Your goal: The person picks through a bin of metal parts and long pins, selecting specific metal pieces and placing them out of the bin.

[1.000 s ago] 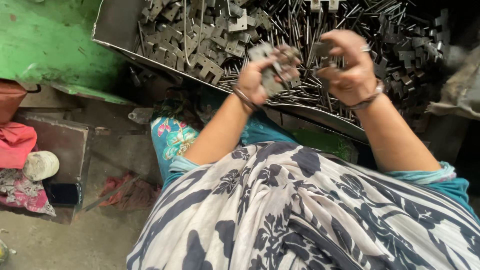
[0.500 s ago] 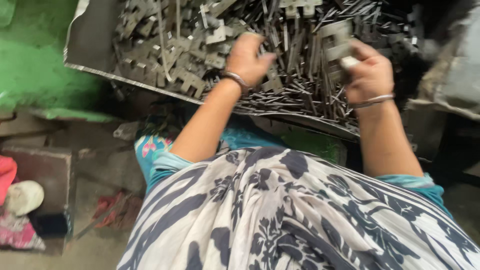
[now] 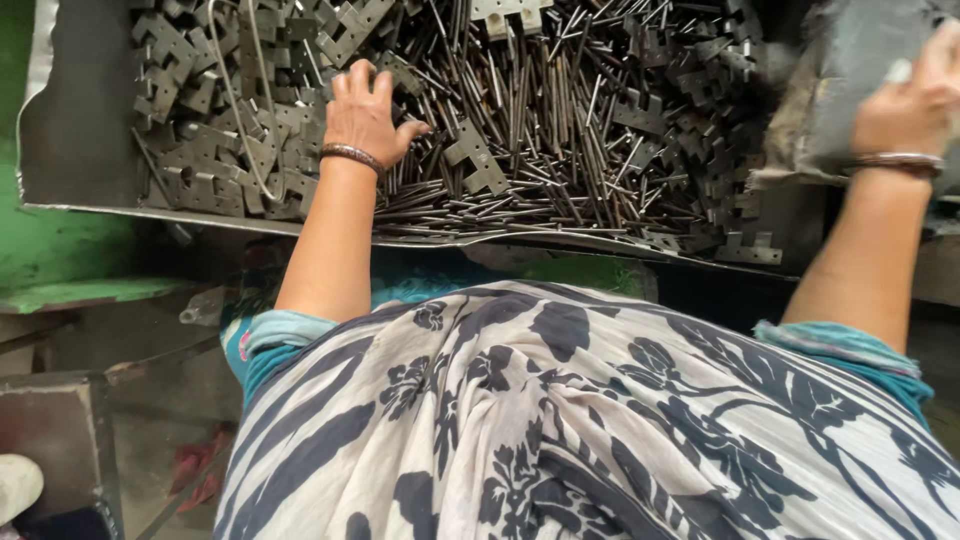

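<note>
A shallow metal tray [image 3: 80, 150] holds a heap of flat notched metal hinge pieces [image 3: 215, 120] and thin steel pins [image 3: 560, 130]. My left hand [image 3: 365, 115], a bangle at the wrist, lies palm down on the heap where the pieces meet the pins, fingers spread over them. My right hand [image 3: 915, 100], also with a bangle, is far to the right over a grey sack [image 3: 850, 90]. It is blurred, with something pale at its fingers; I cannot tell whether it holds anything.
A bent wire loop [image 3: 245, 110] lies over the hinge pieces at the tray's left. A green surface [image 3: 60, 270] sits left of the tray. My black-and-white patterned garment [image 3: 600, 430] fills the lower view. A dark metal box [image 3: 50, 440] stands on the floor at lower left.
Both hands were together over the tray holding metal pieces. The left hand has dropped onto the heap, and the right hand has swung far right to the grey sack.
</note>
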